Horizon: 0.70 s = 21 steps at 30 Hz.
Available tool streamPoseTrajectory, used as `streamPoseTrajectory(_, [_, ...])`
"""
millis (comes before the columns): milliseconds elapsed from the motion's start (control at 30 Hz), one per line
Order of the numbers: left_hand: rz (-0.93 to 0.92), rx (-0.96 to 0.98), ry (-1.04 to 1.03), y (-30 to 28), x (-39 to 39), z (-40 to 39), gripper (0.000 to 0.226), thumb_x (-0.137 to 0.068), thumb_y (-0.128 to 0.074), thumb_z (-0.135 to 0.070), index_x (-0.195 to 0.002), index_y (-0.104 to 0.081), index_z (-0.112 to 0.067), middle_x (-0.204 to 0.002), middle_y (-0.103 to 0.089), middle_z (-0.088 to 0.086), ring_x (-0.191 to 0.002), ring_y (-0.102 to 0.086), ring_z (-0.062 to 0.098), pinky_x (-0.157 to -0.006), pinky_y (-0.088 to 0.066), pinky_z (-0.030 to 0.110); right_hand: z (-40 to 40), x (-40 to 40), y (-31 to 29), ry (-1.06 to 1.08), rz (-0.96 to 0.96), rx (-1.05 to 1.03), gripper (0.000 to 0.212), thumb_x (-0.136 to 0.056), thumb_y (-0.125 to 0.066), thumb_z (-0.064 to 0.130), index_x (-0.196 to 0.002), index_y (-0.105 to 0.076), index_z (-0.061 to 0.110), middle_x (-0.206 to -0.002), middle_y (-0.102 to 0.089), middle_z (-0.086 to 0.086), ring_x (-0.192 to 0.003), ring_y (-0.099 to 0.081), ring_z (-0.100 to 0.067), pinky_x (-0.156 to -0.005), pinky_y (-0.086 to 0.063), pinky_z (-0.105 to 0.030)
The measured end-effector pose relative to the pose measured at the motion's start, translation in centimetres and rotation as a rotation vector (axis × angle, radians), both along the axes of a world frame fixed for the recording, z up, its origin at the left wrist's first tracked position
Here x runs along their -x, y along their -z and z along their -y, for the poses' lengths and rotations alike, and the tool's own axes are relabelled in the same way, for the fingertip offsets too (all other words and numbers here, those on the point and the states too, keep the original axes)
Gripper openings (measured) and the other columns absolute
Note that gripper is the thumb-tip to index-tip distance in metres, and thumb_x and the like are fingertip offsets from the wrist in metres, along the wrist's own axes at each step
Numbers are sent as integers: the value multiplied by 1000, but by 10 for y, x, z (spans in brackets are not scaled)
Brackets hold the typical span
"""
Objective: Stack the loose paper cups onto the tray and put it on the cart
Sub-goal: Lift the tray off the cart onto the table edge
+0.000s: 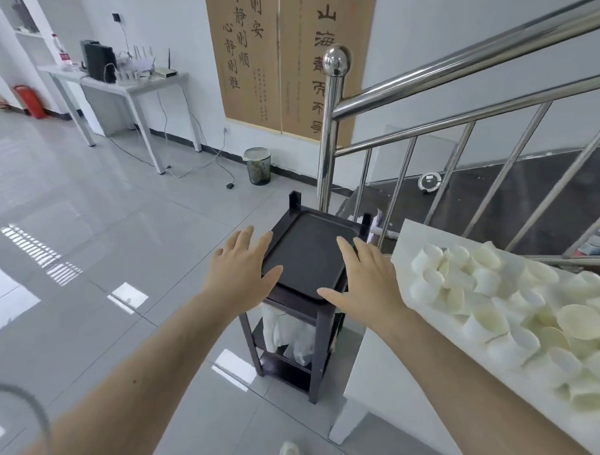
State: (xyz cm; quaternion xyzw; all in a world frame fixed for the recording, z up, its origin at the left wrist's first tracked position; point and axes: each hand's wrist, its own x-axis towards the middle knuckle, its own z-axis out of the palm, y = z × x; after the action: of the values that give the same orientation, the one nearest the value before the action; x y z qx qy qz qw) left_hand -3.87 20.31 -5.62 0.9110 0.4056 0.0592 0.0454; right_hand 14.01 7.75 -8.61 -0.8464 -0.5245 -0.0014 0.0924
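Dark, matte, rounded-rectangle tray (306, 257) with a raised rim was seen lying flat on top of the dark slim-legged cart (297, 333), its long axis running away from the viewer toward the polished steel railing (332, 131). Left hand (240, 267) and right hand (365, 286) were held spread wide at the tray's two side edges, fingers straight; contact could not be confirmed. White paper cups (505, 308) were heaped loose, mostly on their sides, on the white desk (375, 371) to the right.

Scrolls (286, 57) read 静则安, 山海 (rest unclear).
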Motion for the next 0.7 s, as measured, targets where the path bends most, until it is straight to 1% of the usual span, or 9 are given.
streamPoseTrajectory(100, [-37, 20, 4, 6, -4, -35, 63, -94, -42, -52, -149, -19, -30, -158, -15, 6, -145, -14, 25, -110, -27, 39, -30, -4, 11, 16, -33, 37, 96, -82, -53, 69, -154, -8, 24, -158, -17, -8, -145, -16, -26, -114, -26, -46])
streamPoseTrajectory(233, [-42, 48, 29, 12, -16, -78, 63, -95, -42, -51, -149, -20, -29, -157, -16, 6, -145, -14, 25, -109, -27, 39, -67, -6, 20, 33, -69, 79, 94, -84, -54, 67, -154, -8, 23, -158, -16, -7, -145, -15, -26, -115, -26, -47])
streamPoseTrajectory(433, [-61, 85, 116, 27, -33, -134, 63, -95, -42, -50, -149, -19, -28, -157, -16, 6, -144, -15, 25, -108, -29, 40, -107, -5, 31, 139, -117, 99, 94, -84, -54, 66, -154, -8, 23, -159, -16, -7, -145, -16, -26, -116, -26, -44])
streamPoseTrajectory(600, [-114, 135, 251, 45, -47, -190, 64, -95, -44, -47, -150, -17, -27, -158, -14, 7, -145, -13, 26, -109, -29, 42, -140, 6, 52, 315, -167, 119, 92, -85, -53, 65, -153, -8, 22, -158, -19, -9, -144, -19, -27, -113, -31, -40])
streamPoseTrajectory(700, [-151, 152, 373, 55, -53, -228, 66, -95, -44, -47, -150, -15, -28, -158, -13, 7, -145, -12, 26, -110, -29, 43, -162, 26, 64, 486, -235, 123, 90, -87, -53, 62, -153, -8, 22, -158, -20, -10, -144, -21, -29, -111, -33, -41])
